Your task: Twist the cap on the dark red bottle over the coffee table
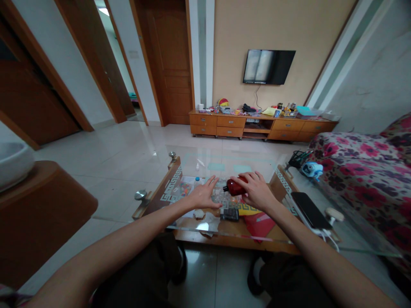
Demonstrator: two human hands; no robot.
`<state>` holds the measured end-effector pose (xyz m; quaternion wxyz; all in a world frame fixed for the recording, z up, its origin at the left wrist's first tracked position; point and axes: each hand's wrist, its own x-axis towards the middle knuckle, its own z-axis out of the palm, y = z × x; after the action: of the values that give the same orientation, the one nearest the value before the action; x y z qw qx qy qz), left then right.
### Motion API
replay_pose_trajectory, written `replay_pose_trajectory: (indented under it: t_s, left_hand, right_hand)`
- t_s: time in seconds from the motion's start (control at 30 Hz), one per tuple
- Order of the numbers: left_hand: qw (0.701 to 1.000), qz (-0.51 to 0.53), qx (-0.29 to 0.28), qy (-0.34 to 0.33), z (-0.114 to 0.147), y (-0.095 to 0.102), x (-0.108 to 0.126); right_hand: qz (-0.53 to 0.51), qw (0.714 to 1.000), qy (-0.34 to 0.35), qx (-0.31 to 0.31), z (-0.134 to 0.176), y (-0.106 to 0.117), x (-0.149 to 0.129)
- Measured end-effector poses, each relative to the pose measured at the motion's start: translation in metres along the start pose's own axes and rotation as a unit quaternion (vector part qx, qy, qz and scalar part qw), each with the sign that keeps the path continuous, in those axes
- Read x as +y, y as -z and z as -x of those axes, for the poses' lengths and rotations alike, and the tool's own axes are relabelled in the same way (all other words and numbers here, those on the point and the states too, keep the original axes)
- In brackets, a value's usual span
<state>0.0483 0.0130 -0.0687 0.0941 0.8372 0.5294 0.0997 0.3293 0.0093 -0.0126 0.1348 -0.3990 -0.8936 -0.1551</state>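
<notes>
My right hand (pixel 257 190) is closed around a dark reddish-brown bottle (pixel 236 187). The bottle lies tilted almost level above the glass table (pixel 189 224), its black neck pointing left. To its left, my left hand (pixel 205 194) is open, thumb and fingers spread apart towards the bottle's neck. Something clear and glassy (pixel 221 196) shows between the two hands; I cannot tell its kind or whether my left fingers touch it. A small bottle with a blue cap (pixel 197 182) stands just beyond my left hand. Nearer to me, a small black box (pixel 229 214) is seen below the hands.
A black phone (pixel 311 210) with a white cable lies at the table's right side, beside a blue-and-white object (pixel 312 170) and a black mesh holder (pixel 297 159). Red material (pixel 259 226) shows at the front. A flowered sofa (pixel 362 167) stands right, a wooden stand (pixel 41 209) left.
</notes>
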Motion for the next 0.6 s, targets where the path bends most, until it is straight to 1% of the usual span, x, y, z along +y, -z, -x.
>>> replay_pose_trajectory:
  t_s: [0.13, 0.4, 0.6]
  left_hand:
    - [1.000, 0.001, 0.006, -0.004, -0.0004, -0.0019, -0.0014]
    - [1.000, -0.002, -0.004, 0.001, 0.0001, 0.0001, 0.0005]
    - [1.000, 0.000, 0.001, -0.002, -0.0005, -0.0029, -0.0015]
  right_hand:
    - [-0.001, 1.000, 0.003, 0.001, 0.0005, 0.0007, -0.0001]
    - [-0.002, 1.000, 0.005, 0.002, 0.0001, 0.0018, 0.0005]
    - [0.007, 1.000, 0.008, 0.006, -0.0009, 0.0047, -0.0012]
